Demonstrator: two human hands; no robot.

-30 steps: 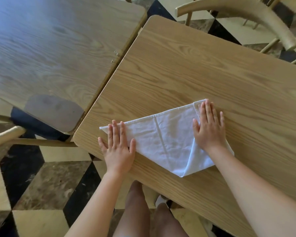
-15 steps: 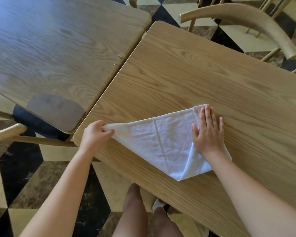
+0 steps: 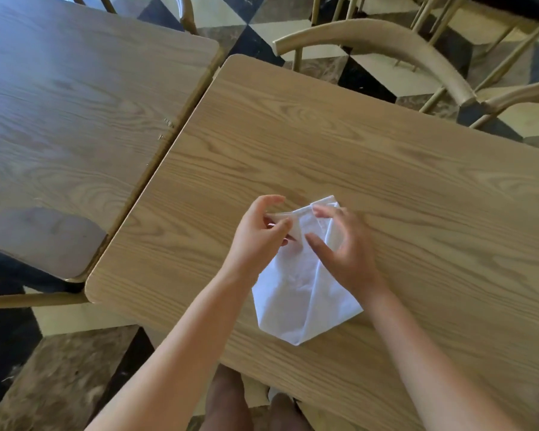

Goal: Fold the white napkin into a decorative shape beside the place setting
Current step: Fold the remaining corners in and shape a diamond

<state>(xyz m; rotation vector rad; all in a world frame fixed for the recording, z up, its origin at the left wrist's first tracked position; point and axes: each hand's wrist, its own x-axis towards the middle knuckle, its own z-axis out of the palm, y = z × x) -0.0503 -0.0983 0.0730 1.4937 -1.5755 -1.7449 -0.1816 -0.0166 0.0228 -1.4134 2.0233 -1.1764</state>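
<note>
The white napkin (image 3: 296, 303) lies on the light wooden table (image 3: 371, 169), folded into a narrow kite-like shape with its point toward me. My left hand (image 3: 257, 234) pinches the napkin's left corner, brought over to the top middle. My right hand (image 3: 346, 247) hovers over the napkin's upper right part with fingers spread and bent; its fingertips touch the top edge, though a grip is not plain. No place setting is visible.
A second wooden table (image 3: 75, 98) stands to the left, separated by a narrow gap. Curved wooden chairs (image 3: 386, 42) stand behind the table at the upper right. A checkered floor (image 3: 59, 368) shows below the near table edge, along with my legs.
My left hand carried the napkin's left corner rightward across to the top middle, folding the wide triangle into a narrower shape. My right hand lifted from pressing flat and now hovers, fingers bent.
</note>
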